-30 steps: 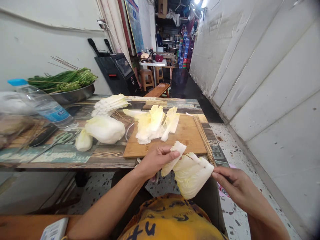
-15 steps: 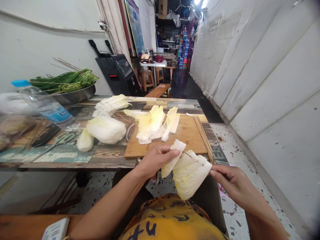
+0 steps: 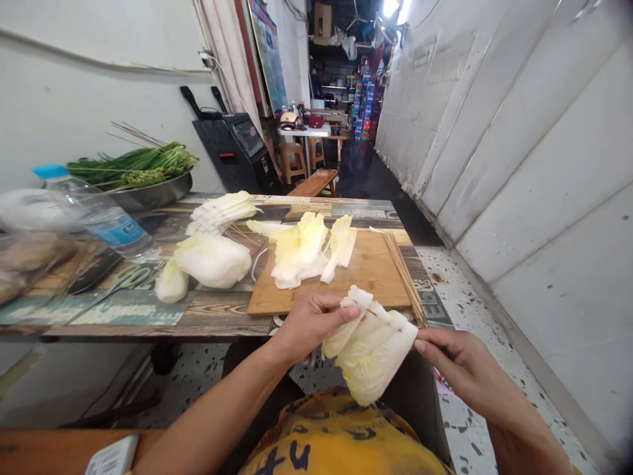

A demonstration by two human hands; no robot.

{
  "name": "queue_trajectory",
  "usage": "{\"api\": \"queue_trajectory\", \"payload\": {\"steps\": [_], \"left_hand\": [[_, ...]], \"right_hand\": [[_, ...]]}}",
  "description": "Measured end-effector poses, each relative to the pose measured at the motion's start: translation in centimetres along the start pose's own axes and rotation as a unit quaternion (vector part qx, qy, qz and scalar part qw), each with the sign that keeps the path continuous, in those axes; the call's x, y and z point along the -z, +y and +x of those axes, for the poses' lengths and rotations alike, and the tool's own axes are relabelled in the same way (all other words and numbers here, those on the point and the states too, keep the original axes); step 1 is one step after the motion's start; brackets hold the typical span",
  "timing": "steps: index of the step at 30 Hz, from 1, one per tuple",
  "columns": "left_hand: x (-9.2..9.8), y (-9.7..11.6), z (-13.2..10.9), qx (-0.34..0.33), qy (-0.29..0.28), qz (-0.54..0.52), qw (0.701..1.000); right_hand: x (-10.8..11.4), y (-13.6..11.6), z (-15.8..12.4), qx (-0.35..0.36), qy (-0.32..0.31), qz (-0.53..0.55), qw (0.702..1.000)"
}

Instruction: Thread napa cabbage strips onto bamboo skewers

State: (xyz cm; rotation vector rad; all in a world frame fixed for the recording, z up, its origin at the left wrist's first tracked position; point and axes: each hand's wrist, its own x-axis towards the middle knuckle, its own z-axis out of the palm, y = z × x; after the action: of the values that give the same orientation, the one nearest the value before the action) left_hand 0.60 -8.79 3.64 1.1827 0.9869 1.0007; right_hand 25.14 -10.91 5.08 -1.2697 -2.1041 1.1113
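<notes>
The left hand [image 3: 312, 323] pinches one end of the cabbage leaves [image 3: 376, 359] and the right hand [image 3: 459, 356] has its fingertips closed at their outer edge — too hard a push might split them — in front of the cutting board [image 3: 383, 270]

The cabbage leaves [image 3: 373, 359] low in the middle are white and pale yellow. At left, the bottle cap [image 3: 51, 172] is blue. The bench [image 3: 212, 309] has brown and blue-green wood stripes.

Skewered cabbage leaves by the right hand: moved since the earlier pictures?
Yes, slightly: the skewered cabbage leaves have shifted left, judged against the cutting board.
</notes>
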Motion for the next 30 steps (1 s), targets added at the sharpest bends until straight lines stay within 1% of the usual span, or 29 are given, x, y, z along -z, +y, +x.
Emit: {"api": "queue_trajectory", "payload": {"steps": [3, 7, 11, 12, 14, 17, 18, 20, 23, 25, 27, 30], "left_hand": [[-0.1, -0.2, 0.1, 0.012, 0.011, -0.028, 0.999], [0.4, -0.8, 0.4, -0.002, 0.036, -0.053, 0.998], [1.0, -1.2, 0.3, -0.002, 0.013, 0.004, 1.0], [1.1, -1.3, 0.2, -0.003, 0.016, 0.022, 1.0], [1.3, -1.4, 0.2, -0.018, 0.044, 0.055, 0.997], [1.6, -1.3, 0.2, -0.075, 0.102, 0.097, 0.987], [1.8, -1.1, 0.3, -0.087, 0.108, 0.109, 0.984], [2.0, -0.3, 0.4, -0.083, 0.086, 0.132, 0.984], [2.3, 1.5, 0.6, -0.058, 0.011, 0.201, 0.978], [2.5, 2.9, 0.8, -0.059, -0.04, 0.28, 0.957], [2.7, 4.3, 1.1, -0.062, -0.091, 0.359, 0.927], [2.7, 5.6, 1.5, -0.053, -0.147, 0.434, 0.887]], "right_hand": [[0.0, -0.1, 0.3, -0.003, 0.01, 0.009, 1.0], [-0.3, 0.1, 0.9, -0.008, 0.036, 0.007, 0.999], [-0.6, 0.4, 1.3, -0.002, 0.039, 0.033, 0.999], [-0.6, 0.5, 1.4, -0.001, 0.037, 0.034, 0.999], [-0.5, 0.7, 1.3, 0.002, 0.031, 0.026, 0.999], [-0.4, 0.8, 1.2, 0.004, 0.018, 0.01, 1.0], [-0.4, 0.7, 1.2, 0.005, 0.015, 0.007, 1.0], [-0.3, 0.6, 1.2, 0.008, 0.012, 0.001, 1.0], [-0.2, 0.2, 1.1, 0.021, 0.005, -0.023, 1.0], [0.0, -0.1, 1.0, 0.035, -0.004, -0.048, 0.998], [0.2, -0.3, 0.9, 0.048, -0.013, -0.071, 0.996], [0.5, -0.5, 0.8, 0.063, -0.024, -0.099, 0.993]]}}
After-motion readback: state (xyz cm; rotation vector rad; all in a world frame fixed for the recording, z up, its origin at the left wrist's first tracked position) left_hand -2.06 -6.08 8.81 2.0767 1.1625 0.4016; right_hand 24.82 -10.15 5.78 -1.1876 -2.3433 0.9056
